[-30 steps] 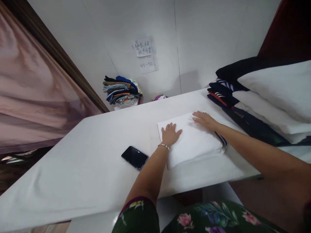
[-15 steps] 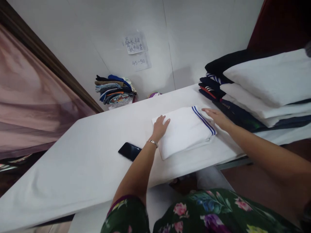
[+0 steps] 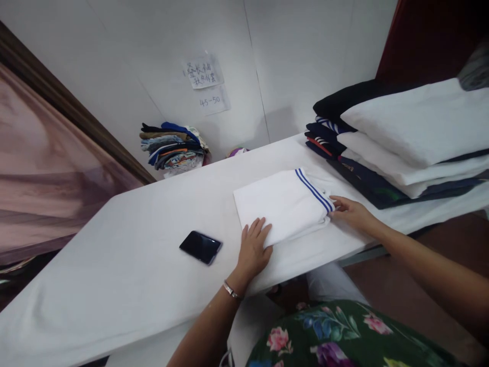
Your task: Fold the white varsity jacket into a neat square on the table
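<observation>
A folded white garment (image 3: 275, 201) with two blue stripes along its right end lies on the white-covered table (image 3: 145, 270). My left hand (image 3: 256, 250) rests at its near left corner, fingers stretched out over the cloth and the thumb by the near edge. At the near right corner, just beside the stripes, my right hand (image 3: 353, 216) has its thumb and fingers curled on the garment's edge. The fingertips there are partly hidden by the cloth. A black phone (image 3: 200, 247) lies on the table to the left of my left hand.
A tall stack of folded dark and white clothes (image 3: 405, 137) stands on the right. Another pile of folded clothes (image 3: 173, 145) sits beyond the table's far edge. Handwritten paper notes (image 3: 206, 81) are on the wall (image 3: 298, 51). A pink curtain (image 3: 57, 153) hangs at left.
My left hand has come down from the garment's far left side to its near left corner. My right hand has moved nearer along the striped end and now grasps its near corner.
</observation>
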`<state>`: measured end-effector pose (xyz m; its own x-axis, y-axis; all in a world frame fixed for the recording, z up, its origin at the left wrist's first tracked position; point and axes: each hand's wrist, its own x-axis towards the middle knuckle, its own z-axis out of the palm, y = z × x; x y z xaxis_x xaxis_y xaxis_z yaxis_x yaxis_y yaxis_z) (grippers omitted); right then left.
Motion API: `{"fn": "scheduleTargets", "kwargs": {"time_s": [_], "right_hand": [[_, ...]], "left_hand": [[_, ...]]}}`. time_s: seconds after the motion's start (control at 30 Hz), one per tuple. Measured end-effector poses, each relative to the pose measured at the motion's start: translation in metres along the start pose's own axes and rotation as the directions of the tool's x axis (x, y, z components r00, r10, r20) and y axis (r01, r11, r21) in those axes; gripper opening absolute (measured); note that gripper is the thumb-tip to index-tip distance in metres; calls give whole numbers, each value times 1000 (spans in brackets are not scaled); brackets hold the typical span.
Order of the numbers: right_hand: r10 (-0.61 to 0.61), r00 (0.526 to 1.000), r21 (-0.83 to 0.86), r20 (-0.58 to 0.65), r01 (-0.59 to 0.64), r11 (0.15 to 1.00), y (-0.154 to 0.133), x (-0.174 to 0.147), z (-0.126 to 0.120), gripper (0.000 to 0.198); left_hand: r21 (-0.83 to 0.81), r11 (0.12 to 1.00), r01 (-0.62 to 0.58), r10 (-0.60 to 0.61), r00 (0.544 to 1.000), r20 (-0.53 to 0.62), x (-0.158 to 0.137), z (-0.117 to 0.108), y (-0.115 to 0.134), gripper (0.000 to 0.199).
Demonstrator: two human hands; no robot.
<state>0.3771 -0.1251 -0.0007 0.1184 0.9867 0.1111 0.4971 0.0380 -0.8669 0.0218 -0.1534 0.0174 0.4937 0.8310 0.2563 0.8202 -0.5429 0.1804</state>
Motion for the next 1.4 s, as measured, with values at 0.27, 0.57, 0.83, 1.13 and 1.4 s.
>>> {"fn": "scheduleTargets", "kwargs": {"time_s": [0.27, 0.57, 0.83, 1.13, 1.4], "right_hand": [[29, 998, 171, -52, -19, 985, 0, 10, -6, 50], [37, 999, 116, 6, -38, 992, 0, 2, -4, 59], [-2, 1000, 39, -14, 2, 999, -3, 7, 5, 53], [-18, 1000, -203, 17, 21, 979, 17, 15, -7, 58], [-426, 904, -368, 35, 408, 836, -64, 14, 21, 51]], "left_hand": [[71, 997, -22, 17, 998, 64, 2, 3, 0, 61], [68, 998, -16, 15, 1000, 22, -3, 1, 1, 67], [34, 998, 53, -55, 996, 69, -5, -2, 4, 69], [-65, 995, 71, -60, 986, 155, -10, -4, -2, 72], [-179, 972, 154, -141, 987, 83, 30, -34, 1, 58]]}}
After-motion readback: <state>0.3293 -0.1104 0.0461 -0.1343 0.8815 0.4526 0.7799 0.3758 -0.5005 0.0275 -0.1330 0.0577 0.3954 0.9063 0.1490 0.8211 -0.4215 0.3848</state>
